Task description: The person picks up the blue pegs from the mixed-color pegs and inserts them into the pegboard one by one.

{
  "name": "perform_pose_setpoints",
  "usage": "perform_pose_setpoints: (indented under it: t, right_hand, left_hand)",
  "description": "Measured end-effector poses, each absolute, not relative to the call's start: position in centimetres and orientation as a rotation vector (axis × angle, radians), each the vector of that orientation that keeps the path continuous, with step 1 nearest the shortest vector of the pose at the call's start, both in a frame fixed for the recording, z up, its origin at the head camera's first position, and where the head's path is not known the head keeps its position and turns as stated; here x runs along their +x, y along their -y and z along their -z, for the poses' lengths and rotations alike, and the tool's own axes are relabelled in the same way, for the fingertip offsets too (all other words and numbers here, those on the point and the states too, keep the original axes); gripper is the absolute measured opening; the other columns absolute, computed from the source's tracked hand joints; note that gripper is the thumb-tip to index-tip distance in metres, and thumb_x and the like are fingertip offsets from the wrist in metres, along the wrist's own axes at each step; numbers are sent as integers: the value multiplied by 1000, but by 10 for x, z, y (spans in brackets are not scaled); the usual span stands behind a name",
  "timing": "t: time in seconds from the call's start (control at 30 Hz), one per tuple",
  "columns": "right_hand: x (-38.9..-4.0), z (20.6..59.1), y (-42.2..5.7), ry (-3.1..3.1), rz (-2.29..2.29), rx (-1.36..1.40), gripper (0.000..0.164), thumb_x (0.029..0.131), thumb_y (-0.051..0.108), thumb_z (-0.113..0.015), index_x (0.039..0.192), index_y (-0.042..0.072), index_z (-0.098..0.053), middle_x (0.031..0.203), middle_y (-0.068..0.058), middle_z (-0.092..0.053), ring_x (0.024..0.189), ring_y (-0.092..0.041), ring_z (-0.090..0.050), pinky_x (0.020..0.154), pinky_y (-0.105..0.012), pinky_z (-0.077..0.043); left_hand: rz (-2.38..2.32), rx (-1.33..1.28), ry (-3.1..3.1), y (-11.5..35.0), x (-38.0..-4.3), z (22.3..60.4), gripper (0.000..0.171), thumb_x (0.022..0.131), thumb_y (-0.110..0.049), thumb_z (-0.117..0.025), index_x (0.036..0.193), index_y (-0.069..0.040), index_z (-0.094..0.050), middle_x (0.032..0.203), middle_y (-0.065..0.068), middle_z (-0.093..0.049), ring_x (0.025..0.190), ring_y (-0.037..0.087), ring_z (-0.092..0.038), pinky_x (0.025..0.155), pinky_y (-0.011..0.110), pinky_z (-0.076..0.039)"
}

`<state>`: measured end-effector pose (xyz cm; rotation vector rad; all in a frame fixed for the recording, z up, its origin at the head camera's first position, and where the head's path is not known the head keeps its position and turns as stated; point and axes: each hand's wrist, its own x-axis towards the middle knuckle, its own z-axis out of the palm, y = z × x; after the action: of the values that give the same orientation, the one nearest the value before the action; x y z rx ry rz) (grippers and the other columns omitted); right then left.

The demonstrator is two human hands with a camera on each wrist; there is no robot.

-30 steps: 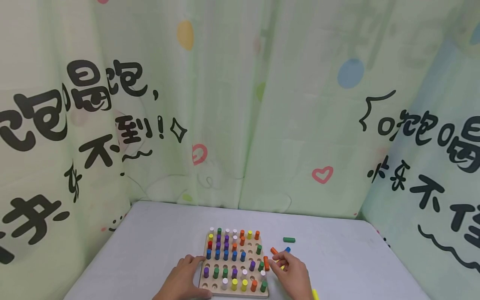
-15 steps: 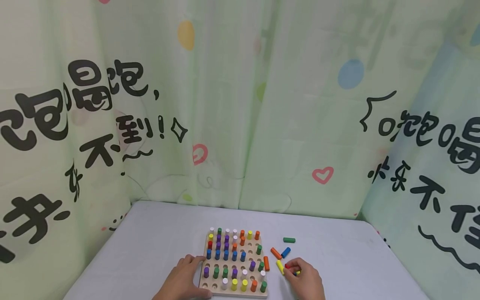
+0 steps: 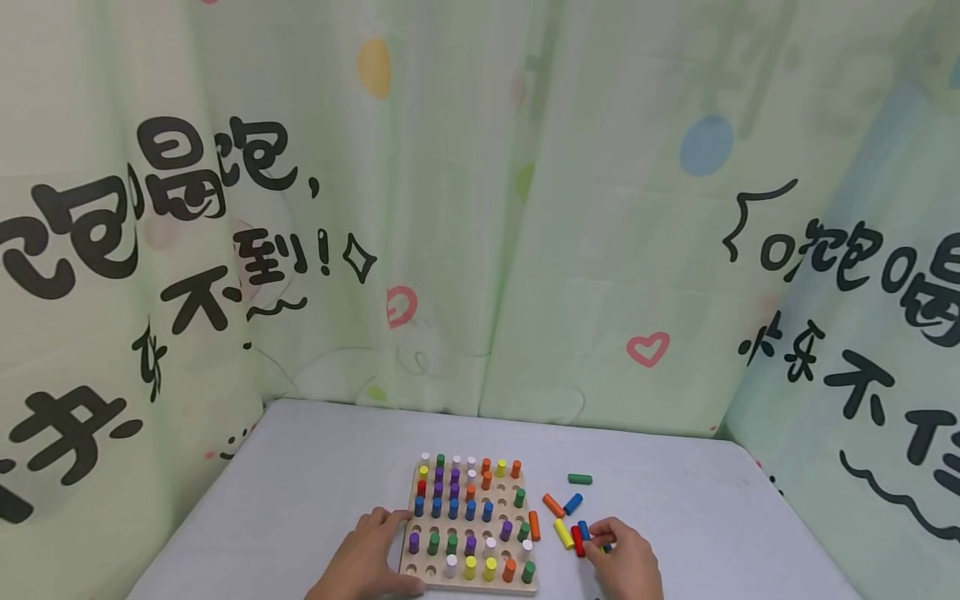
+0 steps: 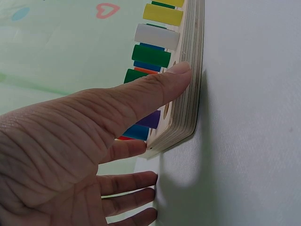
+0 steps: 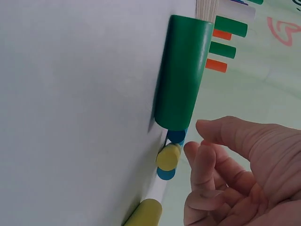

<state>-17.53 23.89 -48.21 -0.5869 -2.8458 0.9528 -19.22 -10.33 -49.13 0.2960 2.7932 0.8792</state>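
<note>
My left hand (image 3: 367, 557) rests around the near-left corner of a wooden pegboard (image 3: 442, 532) holding colored pegs. In the left wrist view, its straight thumb (image 4: 146, 89) lies along the board's front edge, and the index finger reaches its side. My right hand (image 3: 624, 558) is low over loose pegs right of the board, fingers loosely bent. A blue peg (image 3: 584, 531) and a red peg (image 3: 577, 542) lie by its fingertips. In the right wrist view, a green peg (image 5: 183, 73) looms nearby, and no peg shows between thumb and fingers.
An orange peg (image 3: 534, 526) leans by the board's right edge. Farther out lie another orange peg (image 3: 553, 505), a blue peg (image 3: 573, 504), a yellow peg (image 3: 563, 534) and a green peg (image 3: 580, 479). A printed curtain (image 3: 558, 333) hangs behind the white table (image 3: 660, 475).
My right hand has moved right, from beside the board's edge to the loose pegs, uncovering yellow, red and blue ones. The left hand stays at the board's corner.
</note>
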Motion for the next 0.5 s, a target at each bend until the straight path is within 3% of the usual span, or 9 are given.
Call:
perform_pose_setpoints:
  t: [0.2, 0.5]
  right_hand:
    - [-179, 485, -243, 2861, -916, -565, 23, 78, 13, -77, 95, 2, -65, 75, -1, -62, 66, -18, -48, 58, -28, -43]
    - [-186, 487, -244, 2922, -835, -571, 23, 76, 12, -80, 91, 2, -65, 75, -3, -62, 67, -19, -51, 63, -33, -50]
  left_hand:
    - [-889, 297, -2791, 103, -192, 490, 94, 53, -52, -89, 129, -9, -55, 113, 13, -53, 97, 30, -50, 88, 59, -47]
    - [-901, 296, -2780, 103, -193, 490, 94, 53, -53, -89, 129, -8, -55, 112, 13, -54, 95, 29, -49, 88, 59, -47]
